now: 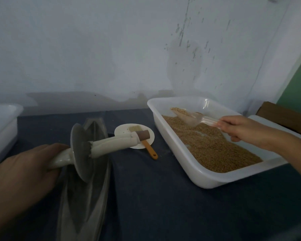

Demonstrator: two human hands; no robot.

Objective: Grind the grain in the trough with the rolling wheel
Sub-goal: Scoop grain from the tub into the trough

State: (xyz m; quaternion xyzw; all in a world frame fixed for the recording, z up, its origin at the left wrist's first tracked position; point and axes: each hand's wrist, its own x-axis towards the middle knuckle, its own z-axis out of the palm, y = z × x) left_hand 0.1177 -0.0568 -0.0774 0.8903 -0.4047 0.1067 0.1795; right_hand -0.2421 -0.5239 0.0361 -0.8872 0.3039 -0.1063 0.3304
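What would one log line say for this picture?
left hand: grips rolling wheel handle over trough | right hand: holds clear scoop of grain above white tub | grinding: not started

Golden-brown grain (210, 146), white tub (165, 122), seemingly grey wheel (80, 150).

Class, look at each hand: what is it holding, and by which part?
The left hand grips the rolling wheel by its near axle handle. The right hand holds the clear scoop of grain by its handle end.

Stained, flaking pale wall (129, 49) behind a dark-clothed table (163, 197); green wall strip (299, 84) at right; dim light.
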